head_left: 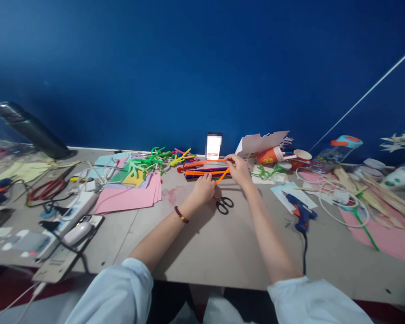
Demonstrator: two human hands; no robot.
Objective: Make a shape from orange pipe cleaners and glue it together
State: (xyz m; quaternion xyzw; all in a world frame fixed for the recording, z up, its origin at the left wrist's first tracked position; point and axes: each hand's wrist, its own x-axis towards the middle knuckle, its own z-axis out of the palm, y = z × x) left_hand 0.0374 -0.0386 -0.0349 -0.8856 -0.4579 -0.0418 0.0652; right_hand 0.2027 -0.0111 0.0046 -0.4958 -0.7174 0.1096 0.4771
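Between my two hands an orange pipe cleaner [222,176] runs at a slant. Its upper part is pinched in the fingers of my right hand [239,170]. At its lower end the fingers of my left hand [204,188] are closed on it, just in front of a bundle of colored pipe cleaners [193,173]. Black-handled scissors [224,205] lie below my hands, with their blades partly hidden by my left hand. Right behind the bundle a phone [213,146] stands upright with a lit screen.
On the left are pink paper sheets [128,196], bent green pipe cleaners [151,159], a power strip [70,216] and a dark bottle [32,130]. To the right, a blue glue gun [300,211] with its cord, orange paper cups [270,155] and coiled white cable [344,207] lie about.
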